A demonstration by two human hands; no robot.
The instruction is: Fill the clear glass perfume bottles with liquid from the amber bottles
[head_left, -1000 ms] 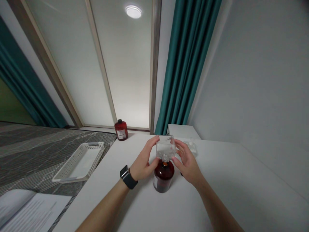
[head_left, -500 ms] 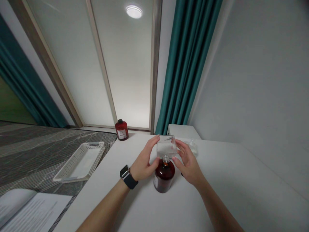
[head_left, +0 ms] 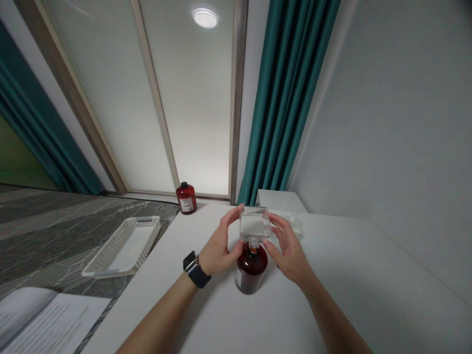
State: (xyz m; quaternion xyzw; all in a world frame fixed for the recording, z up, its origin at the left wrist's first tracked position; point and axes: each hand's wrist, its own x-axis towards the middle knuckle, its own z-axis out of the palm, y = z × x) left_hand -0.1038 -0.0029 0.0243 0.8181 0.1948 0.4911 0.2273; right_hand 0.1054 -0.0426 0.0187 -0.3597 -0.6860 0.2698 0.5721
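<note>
Between my two hands is a clear glass bottle [head_left: 255, 224], turned upside down with its neck at the mouth of a dark amber bottle [head_left: 251, 269]. My left hand [head_left: 223, 246] grips the clear bottle's left side, thumb low near its neck. On the other side my right hand [head_left: 287, 248] holds it with curled fingers, thumb also close to the neck. The amber bottle stands upright on the white table [head_left: 217, 314], a pale label showing on its left side. Whether the two necks touch, I cannot tell.
A second red-brown bottle [head_left: 186, 198] with a black cap stands at the table's far left corner. Behind my right hand lies something clear and crumpled [head_left: 295, 223]. A white box [head_left: 282, 200] is beyond. To the left are a white basket [head_left: 96, 265] and an open book [head_left: 70, 319].
Almost nothing differs. Both hands keep the clear bottle inverted over the amber one, in nearly the same position.
</note>
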